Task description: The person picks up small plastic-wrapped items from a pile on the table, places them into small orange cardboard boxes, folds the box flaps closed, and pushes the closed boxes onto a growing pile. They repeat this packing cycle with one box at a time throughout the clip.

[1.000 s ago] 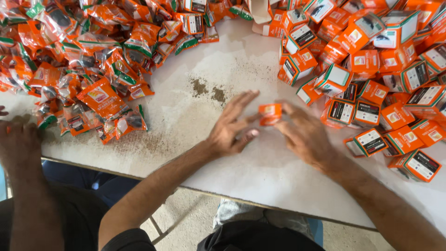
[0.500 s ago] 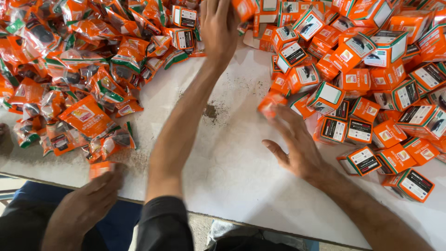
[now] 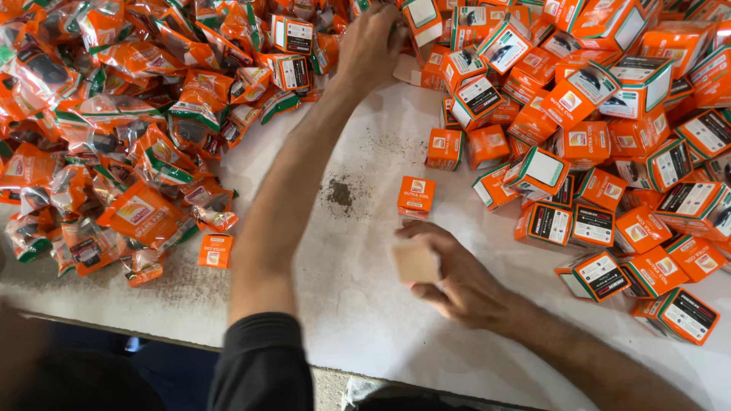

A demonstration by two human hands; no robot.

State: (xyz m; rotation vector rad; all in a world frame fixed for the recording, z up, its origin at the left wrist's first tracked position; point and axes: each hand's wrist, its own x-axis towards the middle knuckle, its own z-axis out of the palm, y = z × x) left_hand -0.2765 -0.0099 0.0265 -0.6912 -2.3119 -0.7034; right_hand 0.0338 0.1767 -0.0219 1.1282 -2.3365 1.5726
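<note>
My left hand (image 3: 371,47) reaches far across the white table (image 3: 358,320), its fingers curled on an open orange-and-white carton (image 3: 421,21) at the top of the box pile. Close to the near edge, my right hand (image 3: 457,278) pinches a small pale square piece (image 3: 415,262), which is blurred. One closed small orange box (image 3: 416,196) stands alone on the table just beyond my right hand, apart from it.
A heap of orange plastic sachets (image 3: 129,129) fills the left side. Many orange cartons (image 3: 609,152) are piled on the right. A dark stain (image 3: 340,194) marks the middle of the table. A stray orange box (image 3: 215,251) lies near the sachets.
Both hands left the small orange box, which now stands on the table. My left hand stretched to the far pile; my right hand drew back with a pale piece.
</note>
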